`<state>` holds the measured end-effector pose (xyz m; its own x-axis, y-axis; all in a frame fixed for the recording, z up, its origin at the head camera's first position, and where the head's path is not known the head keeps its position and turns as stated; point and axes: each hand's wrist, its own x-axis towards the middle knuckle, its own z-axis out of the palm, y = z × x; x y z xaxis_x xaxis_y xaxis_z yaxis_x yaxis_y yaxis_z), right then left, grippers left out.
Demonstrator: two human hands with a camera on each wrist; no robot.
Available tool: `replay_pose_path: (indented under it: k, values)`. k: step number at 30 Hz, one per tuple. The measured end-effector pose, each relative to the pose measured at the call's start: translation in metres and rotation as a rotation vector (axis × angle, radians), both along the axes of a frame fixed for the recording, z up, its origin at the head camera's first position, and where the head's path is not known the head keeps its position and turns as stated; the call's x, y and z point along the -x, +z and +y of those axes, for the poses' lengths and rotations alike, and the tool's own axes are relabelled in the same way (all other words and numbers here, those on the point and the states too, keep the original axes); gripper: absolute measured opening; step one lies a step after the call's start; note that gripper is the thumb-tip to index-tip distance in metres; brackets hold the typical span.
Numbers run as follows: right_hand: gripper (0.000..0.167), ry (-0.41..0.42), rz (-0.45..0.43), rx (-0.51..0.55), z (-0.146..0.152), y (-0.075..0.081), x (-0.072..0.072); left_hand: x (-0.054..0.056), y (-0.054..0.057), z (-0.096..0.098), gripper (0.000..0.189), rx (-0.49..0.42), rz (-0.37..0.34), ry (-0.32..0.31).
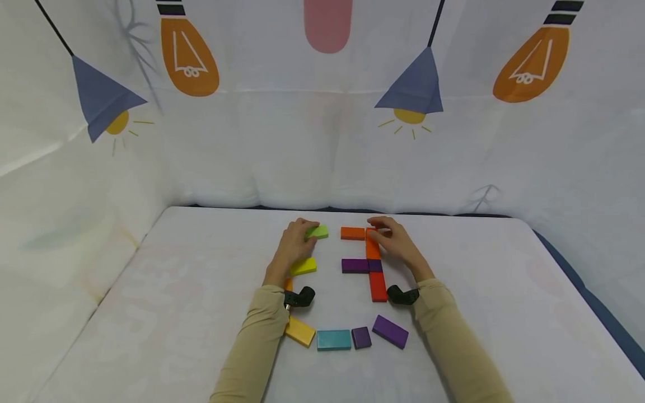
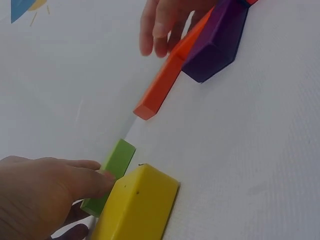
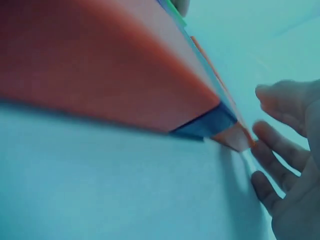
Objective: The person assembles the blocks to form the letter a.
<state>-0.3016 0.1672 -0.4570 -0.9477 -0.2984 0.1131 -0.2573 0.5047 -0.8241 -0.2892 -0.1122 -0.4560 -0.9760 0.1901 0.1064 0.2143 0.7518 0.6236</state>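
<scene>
My left hand (image 1: 296,242) pinches a light green block (image 1: 318,231) at the far left of the block layout, thumb on its near side and fingers on its far side. In the left wrist view a yellow block (image 2: 142,202) lies just nearer than the green block (image 2: 117,161). My right hand (image 1: 398,240) is loosely spread beside an upright-running orange block (image 1: 373,249). A fingertip reaches the end of that block in the right wrist view. Another orange block (image 1: 353,233) lies crosswise at its far end, on the left.
Below the orange block follow a small purple square (image 1: 375,266), a long purple block (image 1: 355,266) and a red block (image 1: 378,287). Nearer me lie yellow (image 1: 300,331), teal (image 1: 333,340), dark purple (image 1: 361,337) and tilted purple (image 1: 390,331) blocks. A printed cloth hangs behind the white table (image 1: 176,291).
</scene>
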Motion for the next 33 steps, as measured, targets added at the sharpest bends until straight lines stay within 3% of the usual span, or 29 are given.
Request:
replay_pose_path:
  k: [10, 14, 20, 33]
  values:
    - [0.041, -0.149, 0.064, -0.059, 0.011, -0.007, -0.017, 0.001, 0.002, -0.001, 0.037, 0.013, 0.037, 0.015]
    - [0.047, -0.111, 0.069, -0.075, 0.011, -0.010, -0.022, 0.000, 0.002, -0.001, 0.036, 0.008, 0.044, 0.035]
    - [0.050, -0.097, 0.093, -0.091, 0.011, -0.012, -0.025, 0.001, 0.001, -0.001, 0.036, -0.036, 0.047, 0.008]
    - [0.053, -0.097, 0.017, -0.134, 0.013, -0.012, -0.028, -0.001, 0.002, 0.002, 0.034, -0.070, 0.048, 0.010]
